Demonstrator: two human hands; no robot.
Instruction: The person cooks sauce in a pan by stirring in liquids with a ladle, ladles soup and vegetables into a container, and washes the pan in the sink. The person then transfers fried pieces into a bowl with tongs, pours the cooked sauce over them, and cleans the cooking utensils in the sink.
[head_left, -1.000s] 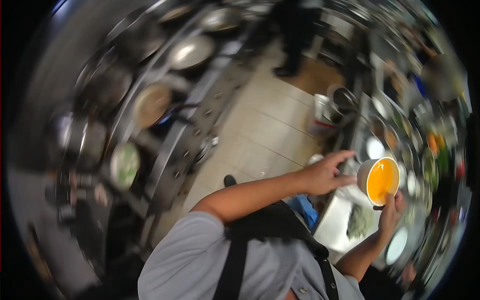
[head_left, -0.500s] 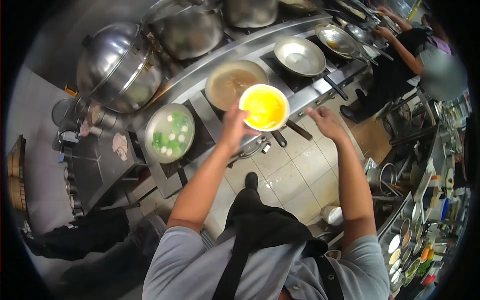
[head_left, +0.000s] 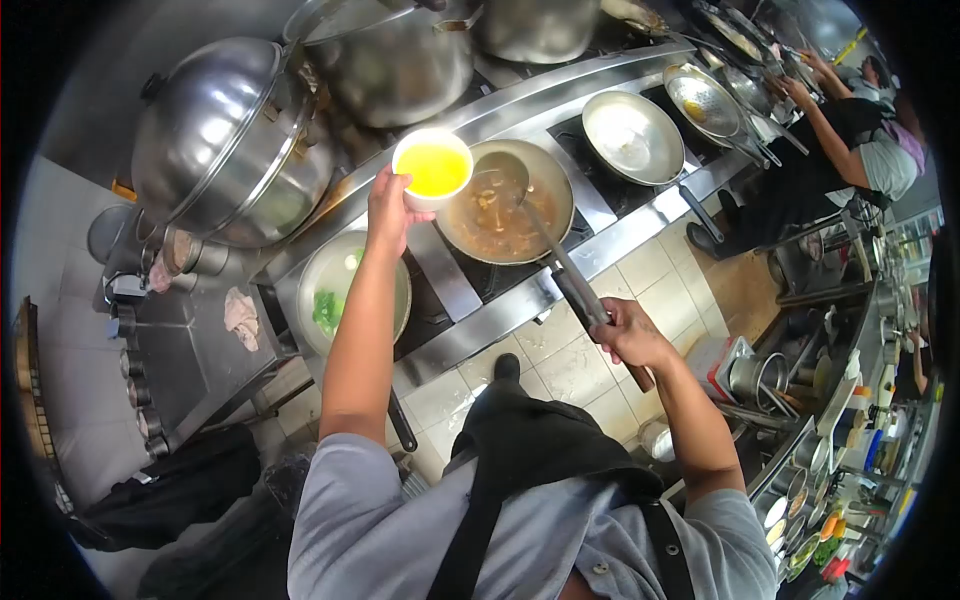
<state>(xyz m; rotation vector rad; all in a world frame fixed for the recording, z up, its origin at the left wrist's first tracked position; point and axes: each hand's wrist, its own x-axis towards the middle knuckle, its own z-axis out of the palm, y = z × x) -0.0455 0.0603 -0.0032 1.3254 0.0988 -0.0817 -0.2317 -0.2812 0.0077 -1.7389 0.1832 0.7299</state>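
Note:
My left hand is closed around a white bowl of bright yellow liquid, which looks like beaten egg. The bowl is held over the left rim of a pan of brown soup with small pieces in it. In my right hand is the long handle of a ladle; its head dips into the soup. The pan's own dark handle runs close beside the ladle's, under it. Below my left forearm, partly hidden, another pan contains pale liquid and green leaves.
An empty-looking frying pan sits on the burner to the right. Behind are a large domed steamer and big metal pots. A pink cloth lies on the left counter. Another person works at the far right.
My left hand has moved the bowl left and up, uncovering the soup pan. My right hand, previously without a visible tool, now grips a ladle dipped in the soup.

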